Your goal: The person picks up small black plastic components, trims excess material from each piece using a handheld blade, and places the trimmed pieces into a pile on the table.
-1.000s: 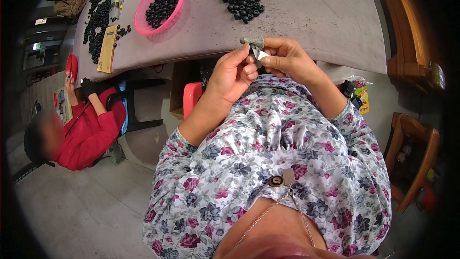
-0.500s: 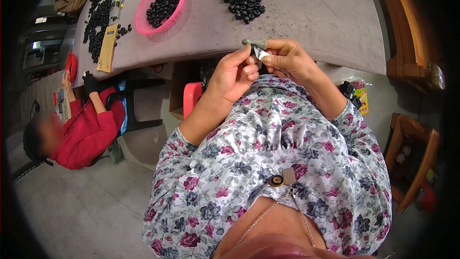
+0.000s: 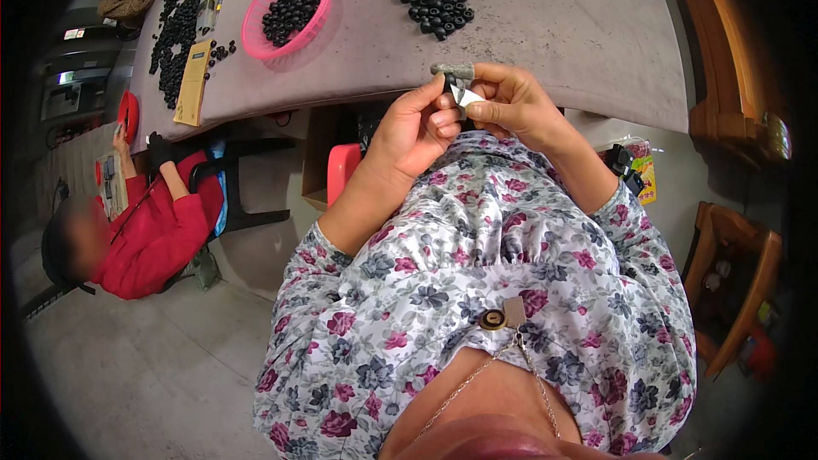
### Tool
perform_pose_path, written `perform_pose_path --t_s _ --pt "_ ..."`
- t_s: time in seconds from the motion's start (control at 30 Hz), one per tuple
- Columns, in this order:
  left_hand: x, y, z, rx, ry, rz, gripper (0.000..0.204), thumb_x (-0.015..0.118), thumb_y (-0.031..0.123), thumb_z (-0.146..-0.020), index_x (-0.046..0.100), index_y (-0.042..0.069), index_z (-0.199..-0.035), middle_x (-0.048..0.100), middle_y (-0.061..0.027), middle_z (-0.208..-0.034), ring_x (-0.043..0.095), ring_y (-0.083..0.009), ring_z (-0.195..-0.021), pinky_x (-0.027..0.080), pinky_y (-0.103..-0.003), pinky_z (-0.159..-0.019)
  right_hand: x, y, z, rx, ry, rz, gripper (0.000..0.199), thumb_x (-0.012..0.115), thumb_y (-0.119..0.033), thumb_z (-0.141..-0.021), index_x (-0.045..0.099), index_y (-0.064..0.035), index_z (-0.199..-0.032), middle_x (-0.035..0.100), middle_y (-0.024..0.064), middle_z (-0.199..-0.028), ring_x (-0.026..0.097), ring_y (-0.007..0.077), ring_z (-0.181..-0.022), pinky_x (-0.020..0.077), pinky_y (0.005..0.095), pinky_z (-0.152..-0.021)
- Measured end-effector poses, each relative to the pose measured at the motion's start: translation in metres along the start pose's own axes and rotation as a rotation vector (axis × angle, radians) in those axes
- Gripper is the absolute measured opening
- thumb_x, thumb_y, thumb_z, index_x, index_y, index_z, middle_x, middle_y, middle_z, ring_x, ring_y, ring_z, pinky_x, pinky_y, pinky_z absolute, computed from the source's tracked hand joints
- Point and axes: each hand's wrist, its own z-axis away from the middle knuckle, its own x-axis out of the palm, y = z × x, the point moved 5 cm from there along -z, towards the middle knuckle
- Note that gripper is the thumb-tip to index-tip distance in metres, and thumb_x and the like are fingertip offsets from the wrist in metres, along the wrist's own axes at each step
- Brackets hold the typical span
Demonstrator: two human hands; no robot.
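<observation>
Right now both hands meet at the near edge of the desk (image 3: 545, 51), just above the person's flowered blouse (image 3: 494, 290). Left hand (image 3: 417, 123) is curled, thumb & fingertips pinched on a small black part (image 3: 449, 85) w/ a pale silvery piece (image 3: 467, 95) against it. Right hand (image 3: 511, 102) is closed round the same piece from the other side; its index finger wears a grey fingertip cover (image 3: 452, 71) that lies over the top of the part. Hands touch each other; the piece sits between them, held off the desk surface, approx. over its front edge. Exact shape of the part: too small to tell.

On the desk beyond the hands lies a loose heap of black round parts (image 3: 436, 2), well apart from the fingers. Further left stands a pink basket (image 3: 256, 30) w/ more black parts inside. A yellow flat box (image 3: 193, 83) lies near the left corner, beside a long spread of black parts (image 3: 175, 30).

Below-left a second person in a red top (image 3: 158, 234) sits on a chair, their hand raised near a red object (image 3: 128, 111). A wooden chair (image 3: 733, 290) stands at right.
</observation>
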Motion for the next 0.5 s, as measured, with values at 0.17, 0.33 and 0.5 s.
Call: perform_pose_path --t_s 0.17,0.33,0.5 --pt "0.001 -0.004 -0.005 -0.006 0.006 0.004 0.017 0.055 0.021 -0.097 0.056 0.006 -0.091 0.053 0.001 -0.073 0.048 -0.0066 -0.056 0.04 -0.022 -0.053 -0.005 -0.001 0.001 0.008 0.006 -0.005 0.037 0.067 -0.014 -0.088 0.057 0.0006 -0.121 0.056 -0.0026 -0.068 0.042 0.0016 -0.049 0.0291 0.0175 -0.042" --pt "0.003 -0.003 -0.001 -0.038 -0.008 0.04 0.017 0.055 0.022 -0.097 0.056 0.005 -0.093 0.053 0.0006 -0.073 0.048 -0.0068 -0.057 0.04 -0.022 -0.052 -0.003 -0.002 0.0 0.006 -0.005 -0.005 0.036 0.066 -0.014 -0.088 0.058 0.001 -0.12 0.056 -0.0029 -0.069 0.041 0.0017 -0.05 0.0293 0.0172 -0.042" --pt "0.011 0.015 0.015 -0.01 -0.013 -0.065 0.014 0.056 0.02 -0.096 0.056 0.006 -0.095 0.052 -0.0001 -0.073 0.047 -0.0075 -0.057 0.039 -0.022 -0.052 0.009 -0.009 -0.006 0.042 0.014 -0.049 0.031 0.064 -0.013 -0.09 0.059 0.0012 -0.118 0.056 -0.0012 -0.069 0.043 0.0019 -0.052 0.0307 0.017 -0.043"
